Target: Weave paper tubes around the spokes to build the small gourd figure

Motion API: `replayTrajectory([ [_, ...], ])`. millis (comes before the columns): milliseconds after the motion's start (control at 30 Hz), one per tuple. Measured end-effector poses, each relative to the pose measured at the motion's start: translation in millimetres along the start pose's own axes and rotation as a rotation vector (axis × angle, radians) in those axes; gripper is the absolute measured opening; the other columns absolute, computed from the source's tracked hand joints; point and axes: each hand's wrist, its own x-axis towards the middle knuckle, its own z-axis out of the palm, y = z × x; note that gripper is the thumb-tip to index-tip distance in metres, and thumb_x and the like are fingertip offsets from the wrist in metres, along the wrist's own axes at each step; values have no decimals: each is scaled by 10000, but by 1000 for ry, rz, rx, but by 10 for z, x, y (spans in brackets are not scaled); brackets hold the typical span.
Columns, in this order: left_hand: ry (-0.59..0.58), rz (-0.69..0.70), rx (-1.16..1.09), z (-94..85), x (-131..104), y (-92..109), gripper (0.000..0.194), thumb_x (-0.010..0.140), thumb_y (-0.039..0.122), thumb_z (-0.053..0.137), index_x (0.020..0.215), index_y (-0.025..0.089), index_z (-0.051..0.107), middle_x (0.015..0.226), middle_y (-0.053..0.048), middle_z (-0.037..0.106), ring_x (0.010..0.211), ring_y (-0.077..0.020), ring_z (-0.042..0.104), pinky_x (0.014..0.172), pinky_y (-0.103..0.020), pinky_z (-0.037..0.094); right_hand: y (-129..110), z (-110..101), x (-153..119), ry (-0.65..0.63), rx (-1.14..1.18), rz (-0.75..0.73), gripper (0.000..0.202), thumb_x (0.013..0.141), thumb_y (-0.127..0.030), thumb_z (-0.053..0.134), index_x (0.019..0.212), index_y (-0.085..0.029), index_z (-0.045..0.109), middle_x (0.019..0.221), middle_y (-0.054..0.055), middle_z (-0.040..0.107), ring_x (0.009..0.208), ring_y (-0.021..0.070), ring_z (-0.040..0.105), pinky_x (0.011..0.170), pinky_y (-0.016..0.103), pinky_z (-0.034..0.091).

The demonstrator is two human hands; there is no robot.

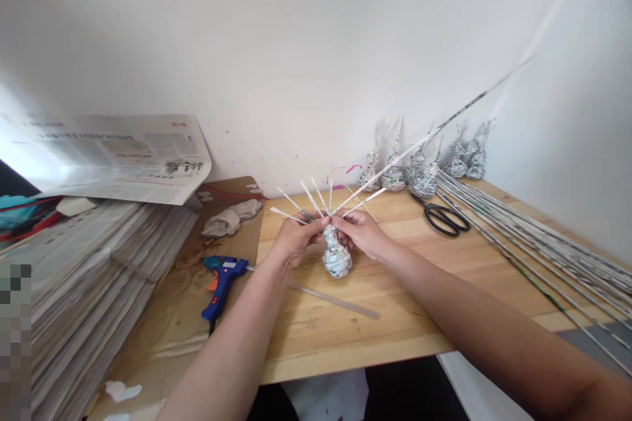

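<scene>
A small gourd-shaped figure woven from rolled newspaper hangs over the wooden table, its round body downward. Several short paper sticks fan out from its neck, and one long paper stick runs far up to the right. My left hand pinches the neck from the left, thumb on the front. From the other side my right hand grips the same neck and the base of the sticks. The thumbs nearly meet; the fingers behind are partly hidden.
Several similar woven paper figures stand along the wall. Black scissors and a bundle of long paper sticks lie right. A blue glue gun, glue stick, gloves and stacked newspapers are nearer left.
</scene>
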Motion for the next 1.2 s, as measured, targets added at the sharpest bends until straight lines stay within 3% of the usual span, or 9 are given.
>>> replayTrajectory([
  [167,7,-45,-38,26,-3,-8,474,443,380,930,762,102,715,607,16,593,486,-38,476,436,-149,389,3,33,-3,12,-14,-30,401,714,-569,712,748,-185,604,533,-48,538,456,88,471,400,209,332],
  [333,4,72,91,66,-21,-28,460,523,465,872,749,97,713,609,-6,592,504,-70,483,417,-172,381,68,27,20,29,-37,-37,393,741,-571,689,771,-186,613,538,-46,535,456,90,472,392,206,336],
  [500,-2,141,193,56,-26,-27,431,585,449,821,832,104,745,592,-1,592,479,-72,435,415,-187,349,116,7,37,22,-35,-5,400,741,-577,687,816,-190,620,541,-48,550,450,93,480,388,205,340],
  [733,102,317,275,65,-29,14,164,602,290,804,639,157,715,694,-40,696,655,-150,594,614,-246,466,110,19,37,28,-57,-32,385,757,-569,682,777,-190,622,544,-42,557,441,90,481,386,207,354],
  [867,67,208,156,73,-15,-17,255,595,348,819,674,143,689,580,1,603,486,-90,482,472,-216,379,100,14,39,10,-47,-49,386,760,-568,685,782,-189,613,548,-44,554,444,87,481,384,200,349],
  [1000,3,85,1,90,-8,-57,341,539,366,863,674,125,663,545,29,535,472,-52,445,444,-173,326,84,14,33,-4,-48,-46,392,755,-574,683,780,-191,608,551,-45,553,443,86,478,379,197,349],
  [1200,92,177,87,144,-24,-62,343,588,381,833,755,122,682,572,17,586,492,-79,499,505,-209,430,55,14,28,31,-34,-23,387,749,-567,690,761,-194,591,544,-46,544,442,88,484,387,198,355],
])
